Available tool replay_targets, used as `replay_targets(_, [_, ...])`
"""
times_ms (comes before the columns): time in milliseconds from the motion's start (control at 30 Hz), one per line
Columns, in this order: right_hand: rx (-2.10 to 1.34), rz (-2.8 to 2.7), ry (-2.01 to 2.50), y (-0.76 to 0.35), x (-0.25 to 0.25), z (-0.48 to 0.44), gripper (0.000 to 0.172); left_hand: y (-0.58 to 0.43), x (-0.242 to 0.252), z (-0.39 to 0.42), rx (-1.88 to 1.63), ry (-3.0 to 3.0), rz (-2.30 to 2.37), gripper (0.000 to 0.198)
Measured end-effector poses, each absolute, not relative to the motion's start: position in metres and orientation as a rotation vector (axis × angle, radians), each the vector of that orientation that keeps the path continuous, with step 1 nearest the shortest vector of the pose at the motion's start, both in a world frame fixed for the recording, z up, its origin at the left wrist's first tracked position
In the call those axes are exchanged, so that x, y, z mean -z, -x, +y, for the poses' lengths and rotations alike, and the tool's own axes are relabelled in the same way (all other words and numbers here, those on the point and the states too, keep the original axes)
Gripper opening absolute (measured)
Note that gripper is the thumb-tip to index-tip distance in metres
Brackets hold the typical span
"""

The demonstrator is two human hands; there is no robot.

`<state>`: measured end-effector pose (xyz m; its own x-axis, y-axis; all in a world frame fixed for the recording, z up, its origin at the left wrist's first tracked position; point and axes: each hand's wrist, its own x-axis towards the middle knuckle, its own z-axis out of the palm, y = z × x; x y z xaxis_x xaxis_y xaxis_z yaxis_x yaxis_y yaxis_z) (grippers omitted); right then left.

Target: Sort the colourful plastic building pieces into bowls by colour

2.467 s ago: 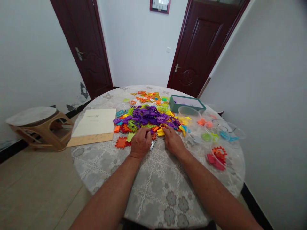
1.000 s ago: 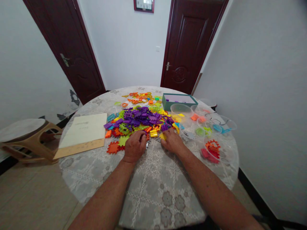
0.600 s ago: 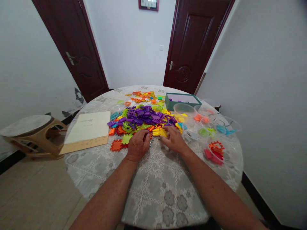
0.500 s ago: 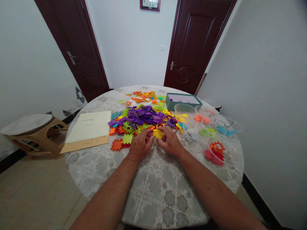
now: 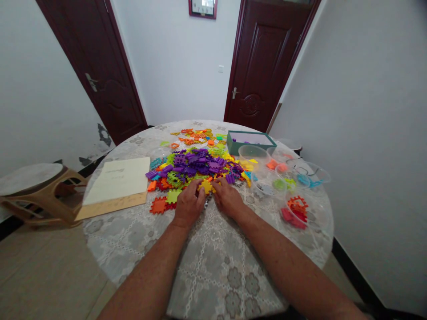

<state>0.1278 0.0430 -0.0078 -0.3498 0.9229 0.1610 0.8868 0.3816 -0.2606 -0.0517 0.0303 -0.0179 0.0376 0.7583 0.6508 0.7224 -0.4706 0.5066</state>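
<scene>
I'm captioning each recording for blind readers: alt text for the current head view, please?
A person's left hand and right hand hold a yellow notched tile beside a pile of multicoloured plastic pieces on a table. A cream sheet lies left; a green box and clear tubs right.

Covered, Cropped and Too Small to Read

We see the yellow piece only partly, its sides covered by the left hand and right hand. By the left edge of the bench, we cannot read the faint marks on the sheet. Our view crops the wall frame, stool and both forearms.
</scene>
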Motion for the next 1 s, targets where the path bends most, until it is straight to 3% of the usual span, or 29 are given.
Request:
replay_targets(167, [-0.192, -2.177, 1.690, -0.136, 0.008, 0.040, 0.042, 0.051, 0.018, 0.031, -1.412, -2.250, 1.581, 0.030])
replay_targets(333, [-0.301, -1.986, 1.430, -0.151, 0.016, 0.042, 0.034, 0.050, 0.021, 0.032, -1.392, -2.271, 1.537, 0.035])
replay_targets(533, [-0.970, -1.485, 1.280, -0.147, 0.022, 0.046, 0.028, 0.050, 0.018, 0.028, -1.383, -2.231, 1.421, 0.034])
replay_targets(800, [-1.398, -1.198, 1.002, -0.136, 0.020, 0.041, 0.040, 0.048, 0.014, 0.028, -1.337, -2.162, 1.278, 0.026])
replay_targets(1000, [-1.172, -1.553, 1.057, -0.135, 0.012, 0.034, 0.036, 0.047, 0.012, 0.028, -1.417, -2.187, 1.229, 0.023])
